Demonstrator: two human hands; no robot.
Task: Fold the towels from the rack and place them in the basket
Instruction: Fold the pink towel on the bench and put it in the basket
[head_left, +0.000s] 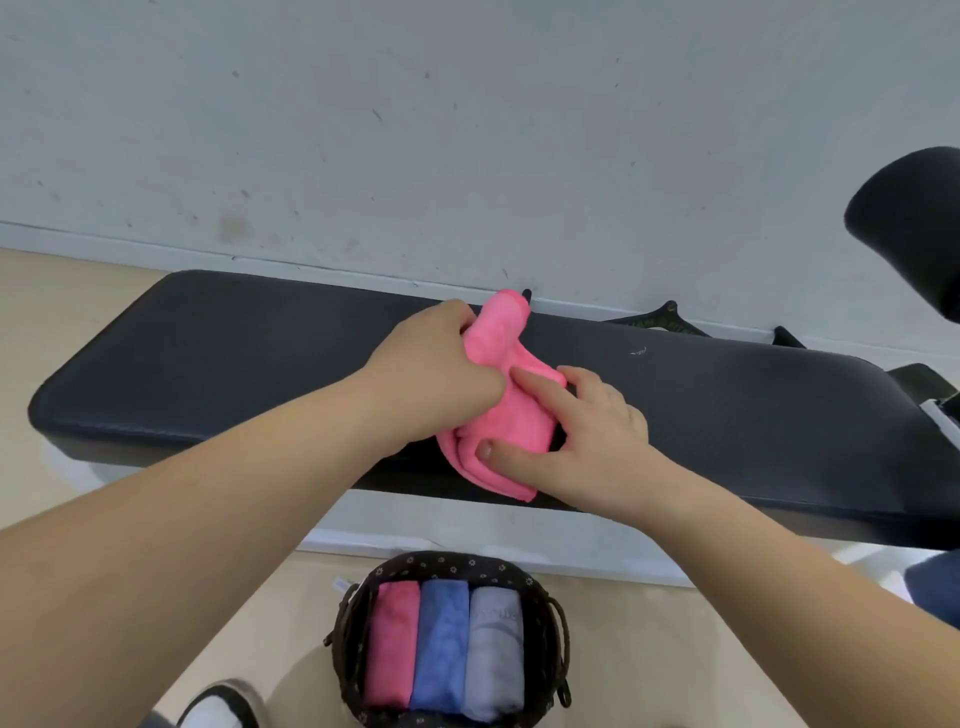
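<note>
bench (208, 364): long black padded one, running along the wall, basically the work surface here
shoe (223, 701): white and black, poking in at the bottom edge on the floor
left hand (436, 369): fingers curled tight round the bunched-up top end of the towel, holding it just above the bench
basket (441, 561): dark woven one with a dotted liner, on the floor right in front of the bench
in the basket: three folded towels side by side, pink (392, 644), blue (441, 644), grey (493, 654)
pink towel (498, 415): half folded and rumpled, lower part lying on the bench's near edge, between both hands
right hand (587, 447): fingers spread wide and fairly straight, thumb and index finger pressing down on the towel's lower half
black roller pad (914, 223): sticking in at the far right edge
</note>
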